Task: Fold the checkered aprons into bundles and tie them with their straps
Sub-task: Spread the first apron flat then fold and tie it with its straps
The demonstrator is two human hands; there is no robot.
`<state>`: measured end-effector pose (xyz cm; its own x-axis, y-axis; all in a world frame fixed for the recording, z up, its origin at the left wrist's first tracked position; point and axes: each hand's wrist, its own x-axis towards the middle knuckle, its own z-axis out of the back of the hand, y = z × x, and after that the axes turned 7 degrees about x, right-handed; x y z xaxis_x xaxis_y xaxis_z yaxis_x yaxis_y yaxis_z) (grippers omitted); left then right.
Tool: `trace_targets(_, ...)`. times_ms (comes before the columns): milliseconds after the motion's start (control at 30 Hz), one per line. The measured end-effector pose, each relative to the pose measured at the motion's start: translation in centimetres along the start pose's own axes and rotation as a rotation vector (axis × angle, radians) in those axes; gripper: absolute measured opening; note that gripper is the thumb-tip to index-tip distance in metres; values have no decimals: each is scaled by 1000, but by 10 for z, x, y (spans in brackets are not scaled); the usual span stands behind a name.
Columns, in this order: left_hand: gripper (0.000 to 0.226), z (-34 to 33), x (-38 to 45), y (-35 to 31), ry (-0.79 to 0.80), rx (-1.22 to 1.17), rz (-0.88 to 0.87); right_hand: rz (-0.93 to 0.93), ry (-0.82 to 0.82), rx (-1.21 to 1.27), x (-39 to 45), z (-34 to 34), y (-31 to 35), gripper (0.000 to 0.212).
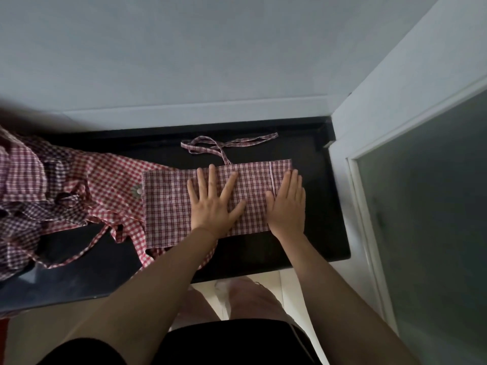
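Broadly: dark worktop (324,206) against a pale wall, frosted glass door (427,206) to the right. Heaped on the left, unfolded checkered aprons (47,185), red-and-white cloth spilling toward the near edge. At centre, folded apron (168,206) lying flat as a rectangle, left edge overlapping the heap. On it, left hand (214,204), fingers straight and spread, palm pressing down near the middle; right hand (287,204), fingers straight and together, flat on the right end, just beside a vertical seam. Neither gripping anything. Beyond the far edge, straps (208,147) trailing loose in a tangle on the worktop, one running from the apron's far hem.

Likely handling: thin, light, limp cotton, no stiffness, prone to springing open once unweighted. Best taken at the right end by the edge for the next fold or roll, one palm pinning the middle; straps then picked up near their root, where pull carries straight to the bundle.
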<state>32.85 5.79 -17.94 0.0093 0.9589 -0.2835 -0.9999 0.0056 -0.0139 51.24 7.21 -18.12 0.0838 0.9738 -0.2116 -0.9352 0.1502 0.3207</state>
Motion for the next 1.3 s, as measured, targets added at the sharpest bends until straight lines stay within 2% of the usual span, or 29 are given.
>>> trace_targets(133, 77, -4, -10, 15, -28, 5, 50, -72, 9, 42, 1, 6, 6, 75)
trace_targets(233, 77, -4, -12, 20, -9, 13, 60, -119, -50, 62, -3, 13, 17, 78)
trace_targets(300, 76, -5, -11, 18, 10, 18, 72, -199, -58, 179, 1, 26, 21, 81)
trace_targets(333, 76, -4, -11, 18, 15, 25, 70, -298, -23, 328, 5, 36, 23, 80)
trace_targets(433, 76, -4, -10, 21, 42, 39, 60, -668, 229, 911, 24, 70, 17, 74)
trace_targets(533, 75, -2, -10, 20, 63, 49, 45, -744, 580, 1002, 31, 87, 6, 64)
trace_targets(567, 75, -1, -10, 20, 77, 54, 36, -735, 649, 1006, 31, 90, 6, 65)
trace_targets(633, 76, 4, -10, 21, 107, 32, 28, -691, 688, 1000, 29, 95, 8, 61)
trace_targets(700, 72, 16, -9, 19, 89, -105, 60, -632, 667, 994, 27, 101, 14, 44)
trace_targets(767, 51, 38, -14, 11, -69, -336, 82, -559, 606, 956, 23, 105, 22, 30)
trace_targets(800, 38, 54, -17, 6, -92, -517, 105, -516, 570, 916, 21, 109, 30, 27)
trace_targets(833, 32, 70, -17, -2, -9, -738, 146, -476, 538, 876, 19, 112, 37, 24)
trace_targets(900, 47, 99, -16, -16, 283, -1128, 234, -388, 518, 827, 10, 119, 57, 9)
trace_targets(967, 74, 121, -13, -23, 476, -1244, 294, -289, 567, 792, -3, 126, 77, 4)
trace_targets(1000, 77, 126, -11, -22, 527, -1278, 323, -237, 612, 777, -9, 127, 85, 6)
trace_targets(1067, 63, 132, -6, -12, 559, -1323, 428, -159, 728, 814, -19, 127, 96, 16)
trace_targets(1133, 48, 132, -2, 3, 536, -1285, 552, -198, 790, 914, -24, 125, 96, 19)
trace_targets(1167, 39, 133, -1, 10, 513, -1261, 605, -249, 759, 992, -23, 125, 95, 21)
trace_targets(1233, 22, 143, -3, 16, 469, -1284, 623, -422, 618, 1127, -21, 122, 88, 26)
trace_targets(1300, 27, 160, -2, 15, 433, -1404, 533, -602, 464, 1170, -19, 119, 73, 29)
